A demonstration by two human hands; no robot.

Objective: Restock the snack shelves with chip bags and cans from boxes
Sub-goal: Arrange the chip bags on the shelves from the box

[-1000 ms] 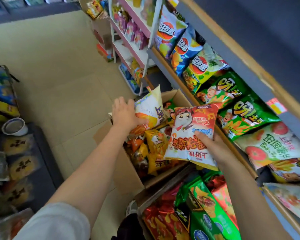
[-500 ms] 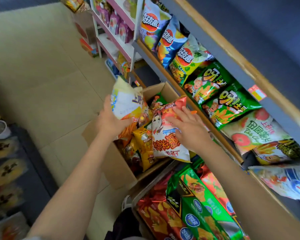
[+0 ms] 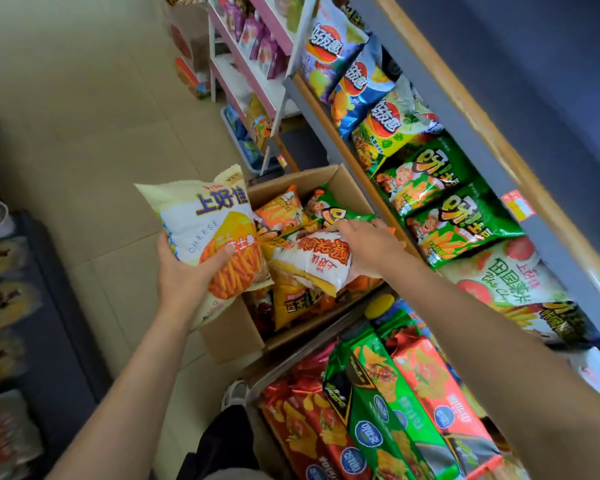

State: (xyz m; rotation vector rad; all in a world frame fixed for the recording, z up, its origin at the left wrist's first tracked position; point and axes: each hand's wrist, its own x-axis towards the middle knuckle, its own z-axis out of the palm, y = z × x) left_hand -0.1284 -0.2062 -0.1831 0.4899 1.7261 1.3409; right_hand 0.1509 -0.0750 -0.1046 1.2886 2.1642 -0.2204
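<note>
My left hand (image 3: 184,275) grips a cream-and-white cheese snack bag (image 3: 208,230) from below, held up over the left side of an open cardboard box (image 3: 232,334) on the floor. My right hand (image 3: 368,247) lies over a white-and-red chip bag (image 3: 312,261) inside the box, fingers curled round its far end. More orange, yellow and green bags (image 3: 291,303) fill the box. To the right, the slanted snack shelf (image 3: 361,174) holds rows of blue, yellow and green chip bags (image 3: 440,209).
A lower shelf at bottom right carries red and green chip bags (image 3: 378,410). A pink-and-white rack (image 3: 253,74) with small packets stands behind the box. A dark low shelf with packaged goods (image 3: 11,306) runs along the left. Tiled floor (image 3: 84,116) lies between.
My left hand has lifted the cheese bag higher and turned its face toward me. My right hand has pushed the white-and-red bag down flat into the box.
</note>
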